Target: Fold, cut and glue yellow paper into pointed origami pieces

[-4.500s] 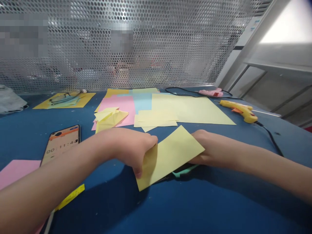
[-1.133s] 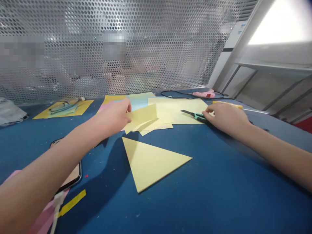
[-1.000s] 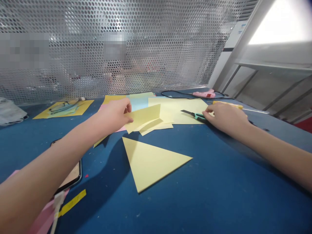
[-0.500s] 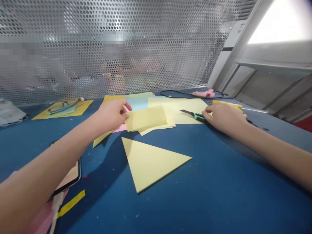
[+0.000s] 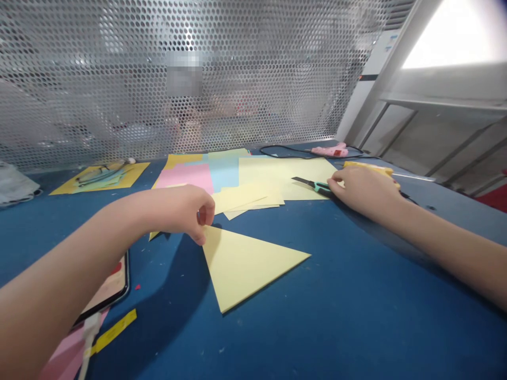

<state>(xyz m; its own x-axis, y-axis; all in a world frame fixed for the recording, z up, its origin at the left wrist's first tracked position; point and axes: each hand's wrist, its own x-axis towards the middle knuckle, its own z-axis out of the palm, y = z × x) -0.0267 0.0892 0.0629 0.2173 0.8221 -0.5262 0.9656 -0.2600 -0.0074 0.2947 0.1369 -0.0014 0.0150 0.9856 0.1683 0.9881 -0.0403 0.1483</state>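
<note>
A pale yellow folded paper triangle (image 5: 249,266) lies flat on the blue table. My left hand (image 5: 186,211) is at its upper left corner, thumb and fingers closed in a pinch that covers the tip. My right hand (image 5: 364,187) rests at the right, its curled fingers on the teal handles of the scissors (image 5: 320,187); the dark blades point left over a large pale yellow sheet (image 5: 273,171). Smaller pale yellow pieces (image 5: 253,198) lie stacked beyond the triangle. A yellow object (image 5: 382,170) is partly hidden behind my right hand.
Pink paper (image 5: 190,177) and blue paper (image 5: 224,171) lie at the back. A phone (image 5: 114,287) with a white cable (image 5: 89,338) sits lower left. A pink device (image 5: 332,151) with a black cord is at the back right. A perforated metal screen (image 5: 253,105) closes off the far side.
My left hand has come nearer and down from the small yellow sheets to the triangle's corner. The sheet it held up lies back on the pile. My right hand has hardly moved.
</note>
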